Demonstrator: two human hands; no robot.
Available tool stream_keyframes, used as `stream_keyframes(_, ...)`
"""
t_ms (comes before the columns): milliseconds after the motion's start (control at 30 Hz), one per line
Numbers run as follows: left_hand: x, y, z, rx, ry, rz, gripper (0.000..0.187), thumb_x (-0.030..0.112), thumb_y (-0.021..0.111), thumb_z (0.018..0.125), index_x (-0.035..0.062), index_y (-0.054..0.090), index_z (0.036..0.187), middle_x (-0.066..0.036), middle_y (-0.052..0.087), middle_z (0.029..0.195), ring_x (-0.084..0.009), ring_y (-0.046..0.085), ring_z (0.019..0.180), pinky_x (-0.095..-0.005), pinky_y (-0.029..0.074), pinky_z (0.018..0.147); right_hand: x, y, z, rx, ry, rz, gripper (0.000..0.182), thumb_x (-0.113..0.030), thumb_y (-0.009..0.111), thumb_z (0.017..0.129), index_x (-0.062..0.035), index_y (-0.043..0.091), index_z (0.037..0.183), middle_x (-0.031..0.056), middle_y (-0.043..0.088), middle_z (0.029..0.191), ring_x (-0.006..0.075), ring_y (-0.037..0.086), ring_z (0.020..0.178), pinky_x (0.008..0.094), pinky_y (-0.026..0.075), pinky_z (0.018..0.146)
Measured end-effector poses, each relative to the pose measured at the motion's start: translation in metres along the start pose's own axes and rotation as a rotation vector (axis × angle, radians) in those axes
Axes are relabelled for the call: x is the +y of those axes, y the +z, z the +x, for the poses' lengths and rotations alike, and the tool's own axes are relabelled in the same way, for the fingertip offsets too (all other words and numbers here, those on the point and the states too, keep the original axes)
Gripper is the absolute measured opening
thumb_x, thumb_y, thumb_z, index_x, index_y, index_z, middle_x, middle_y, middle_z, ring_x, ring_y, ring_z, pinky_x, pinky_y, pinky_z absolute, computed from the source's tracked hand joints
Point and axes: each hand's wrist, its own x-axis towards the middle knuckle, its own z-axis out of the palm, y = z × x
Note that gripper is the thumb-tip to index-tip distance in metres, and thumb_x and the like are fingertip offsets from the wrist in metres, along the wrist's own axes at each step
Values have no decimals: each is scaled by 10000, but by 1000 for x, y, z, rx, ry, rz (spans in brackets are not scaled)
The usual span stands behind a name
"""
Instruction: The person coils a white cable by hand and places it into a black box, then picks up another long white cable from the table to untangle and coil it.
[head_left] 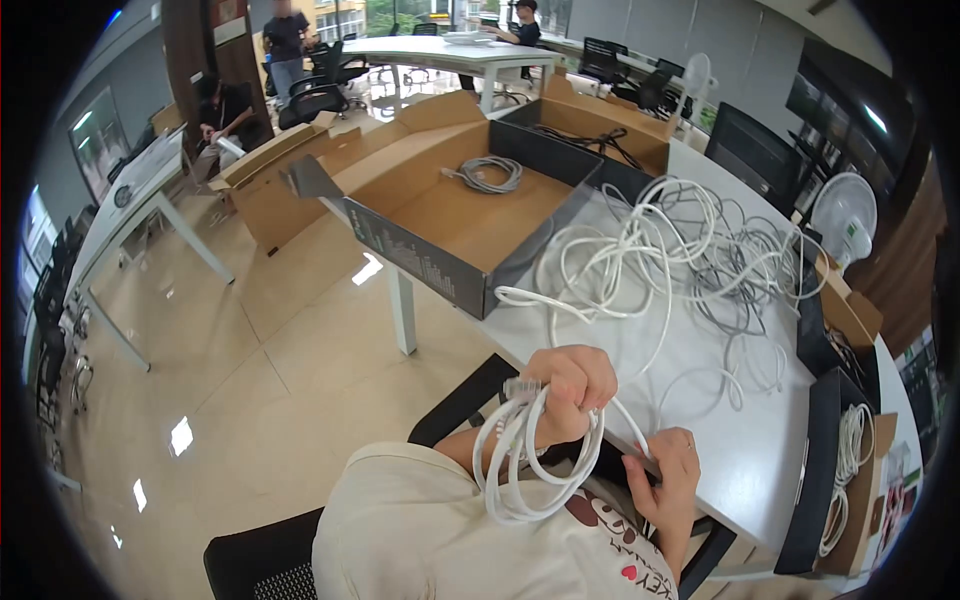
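My left hand (570,390) is closed around several loops of a white cable (520,450), with a clear plug standing out beside the fingers. The loops hang down in front of my shirt. Lower and to the right, my right hand (668,475) pinches the same cable near the table edge, where it runs on from the coil. On the white table (740,450) lies a tangled heap of white and grey cables (650,240), with strands reaching toward my hands. A coiled grey cable (490,175) rests in the open box (430,265) at the back left.
Another box (640,150) with black cables stands behind. At the right edge, a box (800,500) holds coiled white cables (848,450). A white fan (845,215) and a monitor (755,160) are at the back right. Three people are farther off.
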Motion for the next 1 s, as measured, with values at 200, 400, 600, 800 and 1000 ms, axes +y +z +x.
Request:
stream_keyframes(200, 15, -8, 19, 197, 214, 147, 471, 465, 258, 958, 113, 305, 649, 3, 327, 527, -97, 282, 388, -207, 265, 293, -1, 3, -4, -7, -66, -88, 222, -23, 684, 653, -29, 565, 841, 65, 525, 686, 251, 477, 591, 377, 391, 620)
stream_keyframes(400, 27, -31, 36, 296, 375, 285, 450, 464, 258, 957, 103, 315, 695, -13, 334, 551, -111, 308, 409, -234, 301, 337, 11, -4, -24, 13, -139, -155, 189, -99, 690, 669, -29, 573, 799, 46, 464, 642, 227, 445, 552, 370, 377, 576)
stream_keyframes(600, 8, -34, 29, 331, 466, 457, 406, 384, 424, 944, 79, 392, 679, -34, 418, 562, -140, 386, 424, -250, 315, 364, 2, -9, -33, 44, -117, -213, 224, -178, 729, 655, -61, 650, 828, 9, 417, 599, 199, 390, 507, 351, 358, 567)
stream_keyframes(800, 0, -29, 27, -216, 357, 707, 295, 222, 705, 770, 22, 521, 656, -63, 494, 591, -196, 484, 474, -278, 365, 422, -22, -39, -26, 31, -232, -314, 232, -222, 672, 738, -19, 623, 842, 24, 385, 579, 213, 373, 506, 345, 342, 522)
stream_keyframes(1000, -10, -9, 22, -492, 167, 670, 307, 248, 774, 654, 64, 528, 664, -33, 510, 618, -210, 508, 512, -299, 374, 430, -41, -68, 0, -130, -397, -209, 367, -97, 677, 678, 59, 596, 1000, 90, 442, 689, 231, 445, 568, 382, 426, 559)
